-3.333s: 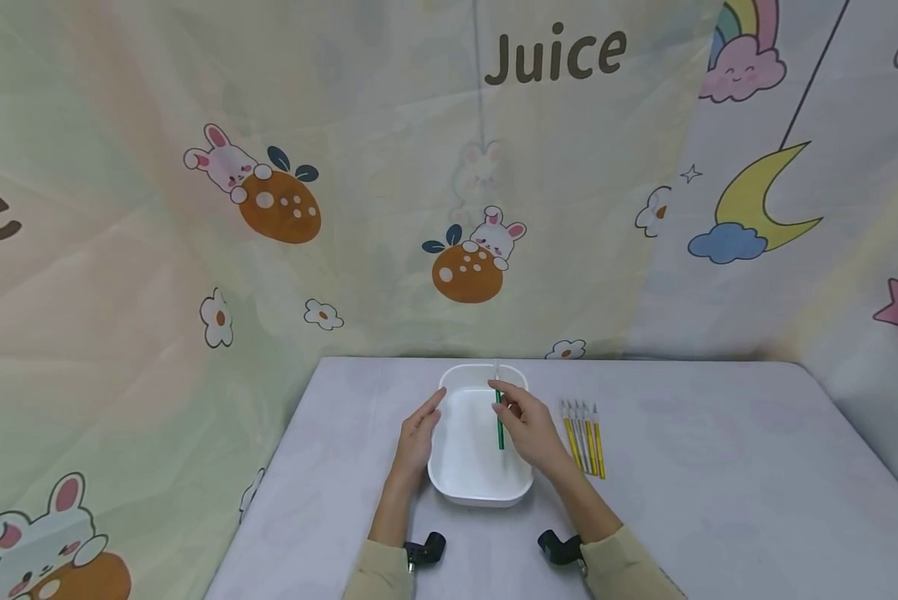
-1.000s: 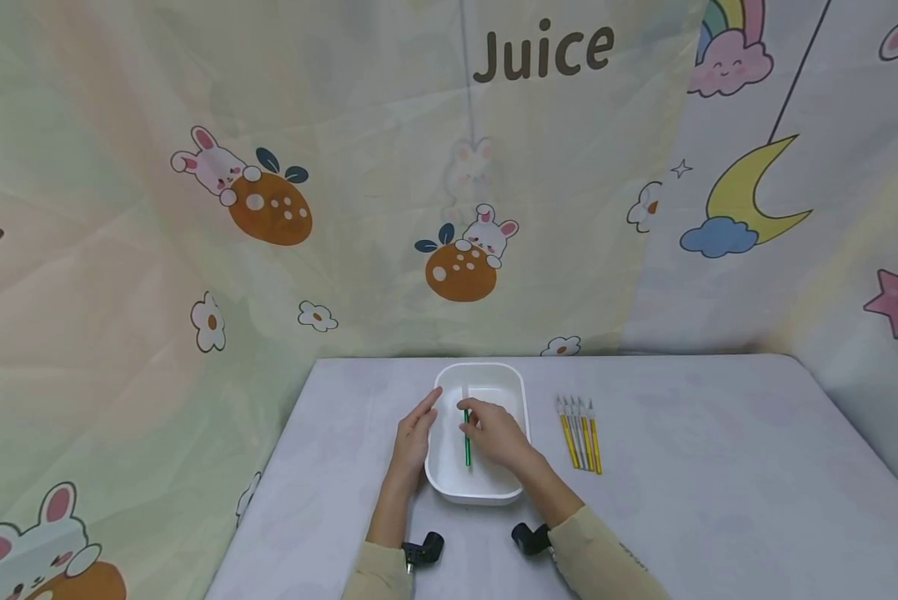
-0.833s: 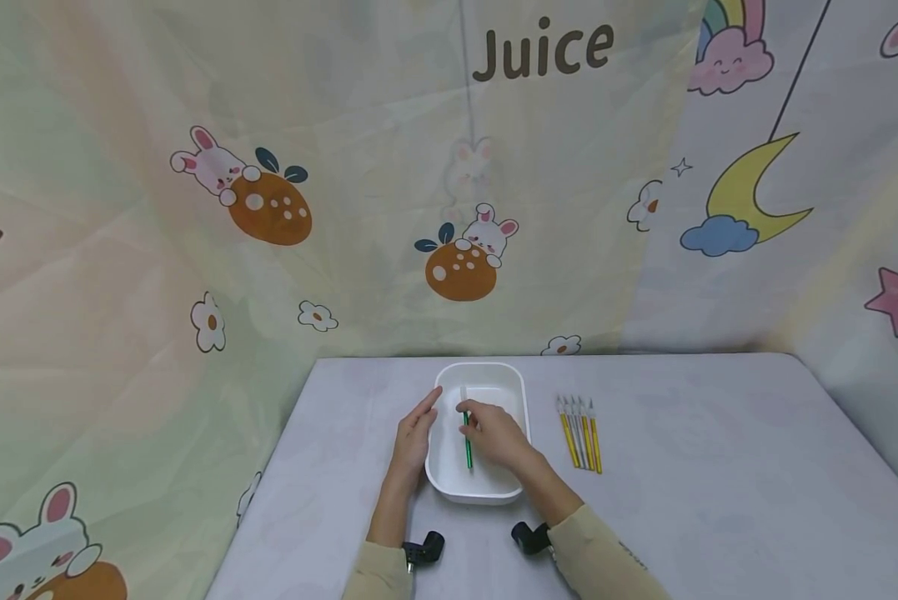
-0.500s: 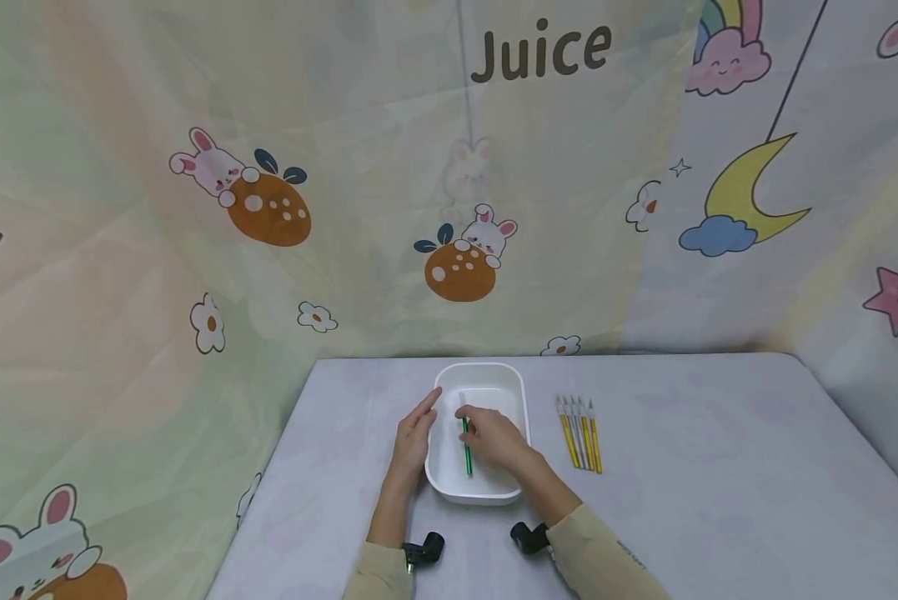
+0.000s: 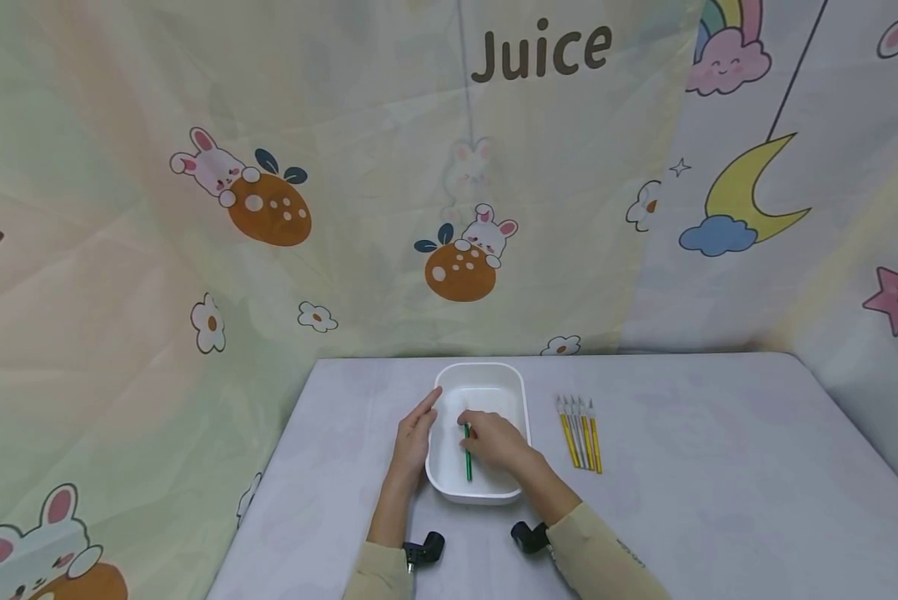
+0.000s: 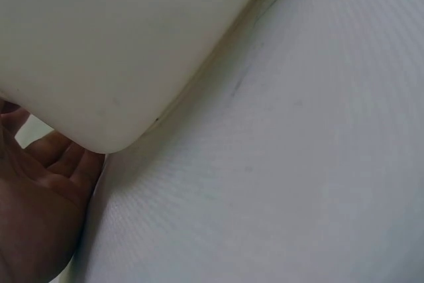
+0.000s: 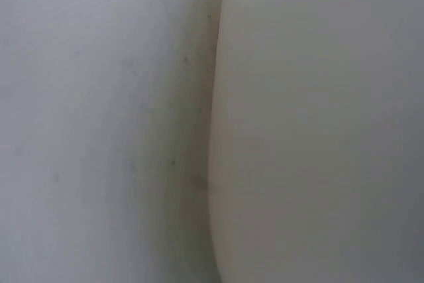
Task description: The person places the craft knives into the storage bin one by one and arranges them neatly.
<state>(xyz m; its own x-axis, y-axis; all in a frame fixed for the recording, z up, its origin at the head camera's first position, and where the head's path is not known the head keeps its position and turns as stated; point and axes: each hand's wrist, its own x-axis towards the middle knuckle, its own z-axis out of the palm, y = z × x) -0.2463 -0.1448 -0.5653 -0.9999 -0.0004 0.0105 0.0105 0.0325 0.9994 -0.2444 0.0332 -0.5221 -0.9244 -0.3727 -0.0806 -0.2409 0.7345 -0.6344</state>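
Progress: part-way through one placement, as you would judge it. Done: the green pen (image 5: 469,468) is within the white tray (image 5: 480,498), left of its middle, pointing far to near. Left: its release, since your right hand (image 5: 496,442) has it pinched, the grip closed down to the pen's thickness between thumb and fingertips. Whether the pen bears on the tray floor, you cannot tell; the right wrist view shows only tray wall and table (image 5: 719,475), no fingers. Your left hand (image 5: 413,437) lies along the tray's left wall with fingers extended, touching it and clasping nothing; you read this as steadying. The row of yellow and silver pens (image 5: 588,437) lies on the table to the right, outside the tray, no hand on it; no second pen shows in the tray, though your right hand hides part of the floor. Change: against the frame half a second back, pen and right hand sit slightly nearer; against the earliest, the pen is farther left, away from the tray's right side. Left hand and row match throughout.
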